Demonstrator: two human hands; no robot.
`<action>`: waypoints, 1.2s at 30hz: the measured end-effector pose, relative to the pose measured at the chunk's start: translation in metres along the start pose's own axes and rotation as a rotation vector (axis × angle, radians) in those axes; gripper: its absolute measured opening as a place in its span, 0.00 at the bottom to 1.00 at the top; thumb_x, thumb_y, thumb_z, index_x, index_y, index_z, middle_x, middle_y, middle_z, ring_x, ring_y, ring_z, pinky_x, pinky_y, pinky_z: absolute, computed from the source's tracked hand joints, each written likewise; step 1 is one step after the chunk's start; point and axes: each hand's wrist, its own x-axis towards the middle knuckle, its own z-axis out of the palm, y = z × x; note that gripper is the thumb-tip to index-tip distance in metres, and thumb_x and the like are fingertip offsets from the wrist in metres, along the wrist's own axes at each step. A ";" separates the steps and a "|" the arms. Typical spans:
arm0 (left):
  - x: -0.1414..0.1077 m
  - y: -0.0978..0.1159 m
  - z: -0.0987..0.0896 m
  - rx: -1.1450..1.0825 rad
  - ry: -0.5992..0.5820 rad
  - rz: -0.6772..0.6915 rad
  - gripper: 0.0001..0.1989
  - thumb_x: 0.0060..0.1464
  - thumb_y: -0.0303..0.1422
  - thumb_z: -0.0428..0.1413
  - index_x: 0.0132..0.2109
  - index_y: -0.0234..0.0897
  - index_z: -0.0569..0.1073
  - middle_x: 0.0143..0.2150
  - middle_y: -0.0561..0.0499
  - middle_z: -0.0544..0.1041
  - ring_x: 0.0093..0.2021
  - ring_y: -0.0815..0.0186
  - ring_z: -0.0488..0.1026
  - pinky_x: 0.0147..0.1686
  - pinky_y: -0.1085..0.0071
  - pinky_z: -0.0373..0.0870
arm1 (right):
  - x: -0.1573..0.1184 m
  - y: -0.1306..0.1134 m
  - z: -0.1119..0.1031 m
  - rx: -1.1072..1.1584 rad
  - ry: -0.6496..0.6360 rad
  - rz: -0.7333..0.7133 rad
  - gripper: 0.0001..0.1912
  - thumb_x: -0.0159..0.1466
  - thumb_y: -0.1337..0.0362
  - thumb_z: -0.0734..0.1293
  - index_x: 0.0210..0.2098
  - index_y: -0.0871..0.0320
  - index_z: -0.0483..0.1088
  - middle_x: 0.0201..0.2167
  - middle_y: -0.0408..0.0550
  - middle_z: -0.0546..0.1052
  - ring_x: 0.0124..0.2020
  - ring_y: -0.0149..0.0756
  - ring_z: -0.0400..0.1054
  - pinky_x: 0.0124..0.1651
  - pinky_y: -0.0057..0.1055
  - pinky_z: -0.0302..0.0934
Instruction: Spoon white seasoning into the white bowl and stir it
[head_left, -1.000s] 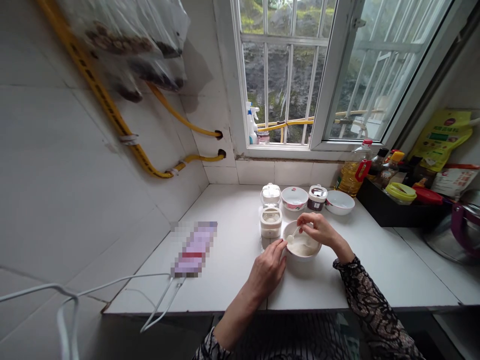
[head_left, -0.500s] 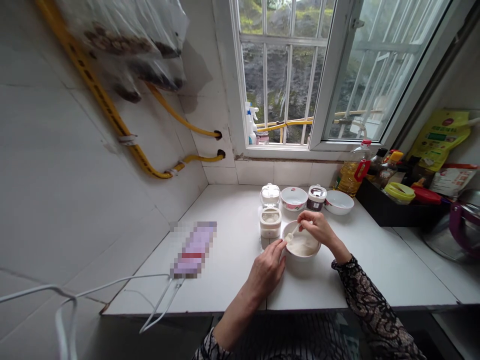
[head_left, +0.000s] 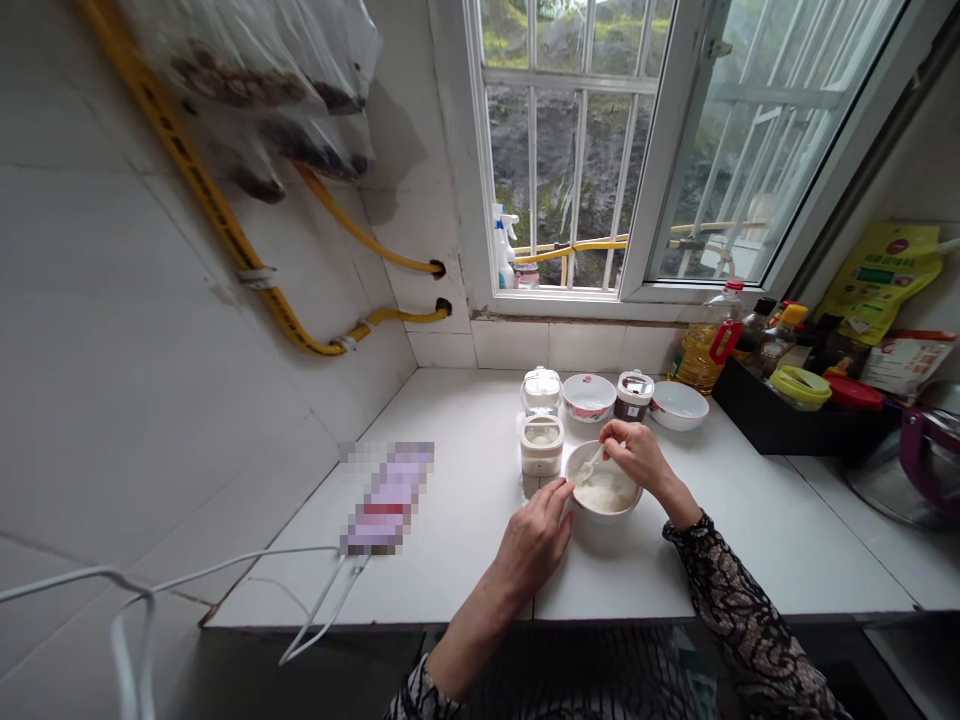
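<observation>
My right hand [head_left: 634, 456] pinches the handle of a small white spoon [head_left: 588, 468], whose head is down inside a white bowl [head_left: 606, 516]. Pale powder [head_left: 609, 490] covers the bottom of that bowl. At the bowl's left rim, my left hand [head_left: 537, 530] holds the edge with its fingertips; its thumb is partly hidden. Just left of the bowl stands a lidded jar [head_left: 541, 446] with pale contents. Behind it is another clear-lidded jar [head_left: 541, 390].
Along the back sit a flowered bowl [head_left: 589, 398], a dark-filled jar [head_left: 634, 395] and a second bowl [head_left: 679, 405]. To the right are an oil bottle [head_left: 705, 345] and a black box [head_left: 780, 425] of condiments. A wire stand [head_left: 322, 610] reaches over the counter's left side.
The spoon head has dipped from near the left rim further into the powder, and my right hand has shifted slightly. My left hand stays at the rim.
</observation>
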 end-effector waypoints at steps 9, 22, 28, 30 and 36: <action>0.001 0.000 -0.001 -0.005 0.003 0.004 0.23 0.58 0.23 0.49 0.61 0.36 0.61 0.54 0.40 0.74 0.54 0.57 0.75 0.50 0.61 0.77 | -0.001 -0.001 0.004 0.154 -0.053 0.064 0.08 0.53 0.69 0.60 0.25 0.56 0.70 0.18 0.42 0.77 0.22 0.34 0.70 0.30 0.28 0.62; 0.000 -0.001 0.000 -0.006 -0.004 0.003 0.24 0.58 0.23 0.49 0.61 0.36 0.61 0.55 0.39 0.74 0.54 0.56 0.75 0.50 0.60 0.77 | -0.001 0.002 0.009 0.252 -0.078 0.100 0.07 0.52 0.68 0.60 0.24 0.57 0.70 0.17 0.42 0.76 0.21 0.33 0.71 0.30 0.28 0.64; 0.000 -0.001 0.000 -0.011 -0.011 -0.005 0.24 0.58 0.23 0.49 0.61 0.37 0.61 0.55 0.40 0.74 0.55 0.56 0.74 0.51 0.60 0.76 | 0.003 0.003 0.003 0.383 -0.004 0.196 0.06 0.50 0.67 0.61 0.23 0.56 0.70 0.16 0.42 0.76 0.21 0.35 0.71 0.30 0.29 0.66; 0.000 0.000 0.000 -0.005 -0.006 -0.002 0.24 0.58 0.23 0.49 0.61 0.37 0.61 0.55 0.40 0.74 0.54 0.56 0.75 0.50 0.60 0.77 | 0.005 0.004 0.000 0.442 0.017 0.235 0.06 0.49 0.66 0.61 0.23 0.57 0.70 0.15 0.42 0.75 0.21 0.35 0.71 0.30 0.29 0.67; 0.000 0.000 0.000 0.000 0.001 -0.002 0.24 0.58 0.23 0.49 0.61 0.36 0.61 0.54 0.39 0.74 0.53 0.56 0.75 0.49 0.61 0.77 | 0.007 0.008 -0.004 0.497 0.047 0.283 0.05 0.48 0.64 0.62 0.22 0.57 0.70 0.14 0.43 0.75 0.19 0.34 0.70 0.29 0.30 0.66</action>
